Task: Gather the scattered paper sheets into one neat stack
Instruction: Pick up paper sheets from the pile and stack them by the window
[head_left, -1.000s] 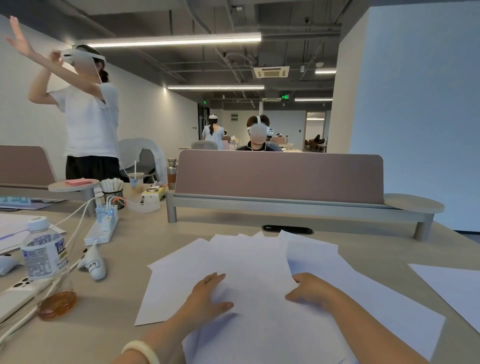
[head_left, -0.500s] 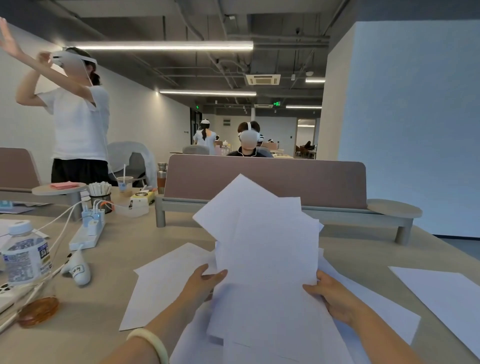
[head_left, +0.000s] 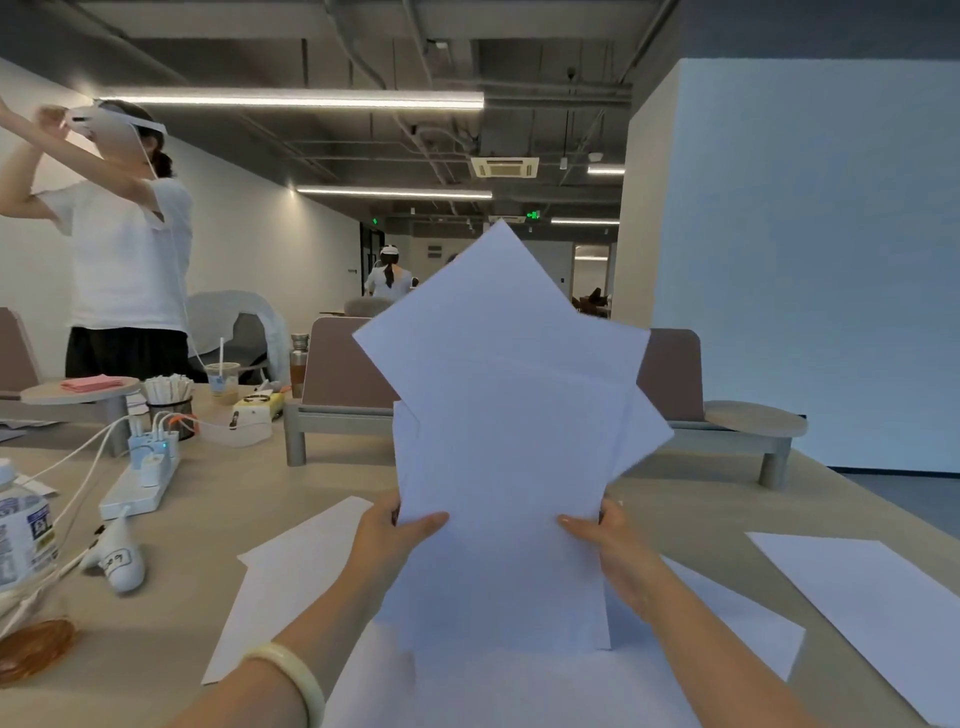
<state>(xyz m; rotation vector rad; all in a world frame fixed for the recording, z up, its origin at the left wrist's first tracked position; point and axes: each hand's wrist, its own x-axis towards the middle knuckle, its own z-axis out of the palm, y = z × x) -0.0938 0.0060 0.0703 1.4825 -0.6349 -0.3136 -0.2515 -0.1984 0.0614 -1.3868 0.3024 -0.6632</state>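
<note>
I hold a fanned bundle of several white paper sheets upright in front of me, its corners sticking out at different angles. My left hand grips the bundle's left edge, thumb on the front. My right hand grips the right edge the same way. More white sheets lie flat on the beige table: one sheet to the left of my left arm, one under my right arm, one apart at the far right, and some below the bundle near me.
At left are a power strip with white cables, a water bottle, a white controller and a tape roll. A brown desk divider stands behind the bundle. A person with a headset stands at far left.
The sheets lay flat under my hands a second ago. Both hands gripped them, lifted them off the table and raised them upright, now higher than half a second ago.
</note>
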